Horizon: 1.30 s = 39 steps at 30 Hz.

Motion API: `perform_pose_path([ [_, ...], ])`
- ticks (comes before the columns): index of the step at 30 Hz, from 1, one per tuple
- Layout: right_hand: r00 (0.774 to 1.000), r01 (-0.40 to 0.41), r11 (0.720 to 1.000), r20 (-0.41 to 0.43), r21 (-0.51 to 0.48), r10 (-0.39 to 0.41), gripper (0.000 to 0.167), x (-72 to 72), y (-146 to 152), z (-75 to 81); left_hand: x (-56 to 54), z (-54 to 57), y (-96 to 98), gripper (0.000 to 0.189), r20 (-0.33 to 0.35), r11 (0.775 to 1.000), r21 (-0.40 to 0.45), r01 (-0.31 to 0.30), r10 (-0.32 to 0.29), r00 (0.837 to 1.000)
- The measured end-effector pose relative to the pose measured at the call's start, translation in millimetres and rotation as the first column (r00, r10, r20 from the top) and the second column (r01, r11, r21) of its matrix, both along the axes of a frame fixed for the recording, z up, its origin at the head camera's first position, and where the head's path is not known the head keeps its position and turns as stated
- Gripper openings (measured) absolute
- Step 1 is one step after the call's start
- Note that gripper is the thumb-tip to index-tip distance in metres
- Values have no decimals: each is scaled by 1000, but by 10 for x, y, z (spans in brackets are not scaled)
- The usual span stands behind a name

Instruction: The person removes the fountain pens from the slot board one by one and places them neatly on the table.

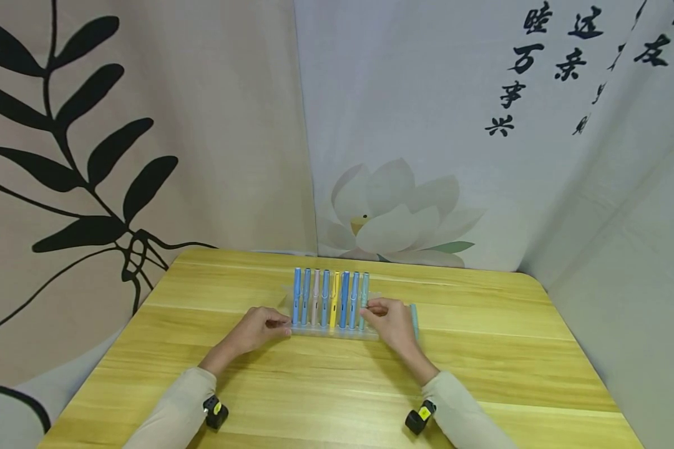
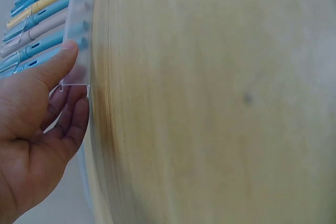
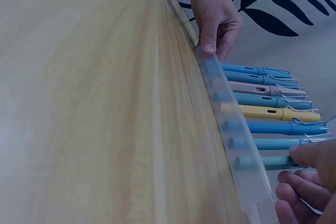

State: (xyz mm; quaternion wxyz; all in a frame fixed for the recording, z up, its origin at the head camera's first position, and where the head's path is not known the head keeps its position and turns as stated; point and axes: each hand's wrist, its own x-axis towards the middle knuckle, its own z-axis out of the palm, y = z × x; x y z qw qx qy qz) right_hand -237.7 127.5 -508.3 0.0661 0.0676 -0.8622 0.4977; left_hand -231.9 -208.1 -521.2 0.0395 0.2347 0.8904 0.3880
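A clear plastic pen stand [image 1: 337, 333] on the wooden table holds several upright capped pens in a row, mostly blue, with one yellow pen [image 1: 334, 299] and one pale pinkish pen [image 1: 315, 298]. At the stand's left end, my left hand [image 1: 261, 328] grips the edge, thumb on the front face and fingers curled behind, as the left wrist view shows. My right hand [image 1: 390, 321] is at the other end, pinching the light green pen [image 3: 275, 162], the last in the row. Its lower end sits behind the stand's front strip.
Another greenish pen [image 1: 414, 321] lies on the table [image 1: 483, 349] just right of my right hand. Behind the table's far edge hangs a pale curtain [image 1: 247, 125] printed with dark leaves, a lotus and writing. Each wrist wears a small black camera [image 1: 216, 413].
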Motion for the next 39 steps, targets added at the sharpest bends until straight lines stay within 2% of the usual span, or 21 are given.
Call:
perform_pose_path([
  [19,999,24,999,-42,40,-22,19,21,-21,40,-4,-18,2,26,-6,1000,2,8,-8,1000],
  [24,997,20,999,-73,45,-16,19,20,-29,117,2,-16,-2,26,-11,1000,4,3,-3,1000],
  [39,995,16,999,-100,30,-13,21,64,113,403,-17,-22,-10,27,-17,1000,-3,13,-13,1000],
])
